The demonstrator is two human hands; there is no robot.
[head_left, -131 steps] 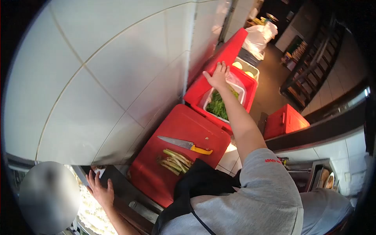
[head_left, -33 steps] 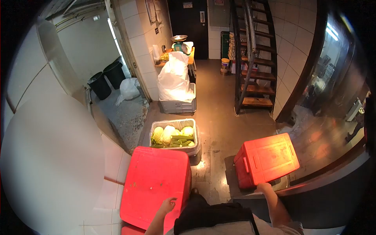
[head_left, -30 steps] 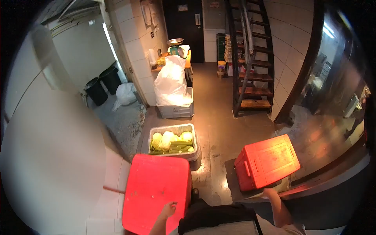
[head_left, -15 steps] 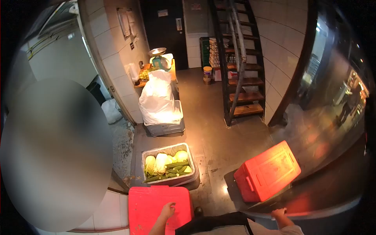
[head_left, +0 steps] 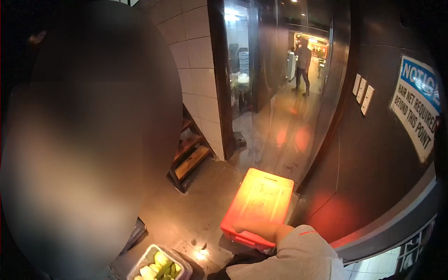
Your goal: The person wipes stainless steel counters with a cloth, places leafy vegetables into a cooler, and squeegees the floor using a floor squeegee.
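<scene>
My right hand [head_left: 241,227] is at the near left edge of a red lidded box [head_left: 261,193], with the forearm lying across the box's near side. Its fingers are too small and indistinct to make out, so its grip on the box is unclear. The box stands on the floor under bright light, with a handle on its near side. My left hand is out of sight.
A lined crate [head_left: 185,265] of vegetables stands at the bottom. Wooden stairs [head_left: 192,161] rise at centre left. A dark wall [head_left: 345,158] with a notice sign [head_left: 416,107] is on the right. A person [head_left: 303,65] stands far off. A blurred patch hides the left.
The view has turned right. My right hand has come to the red box, which now appears closer. My left hand and the red lid beneath it have left the view.
</scene>
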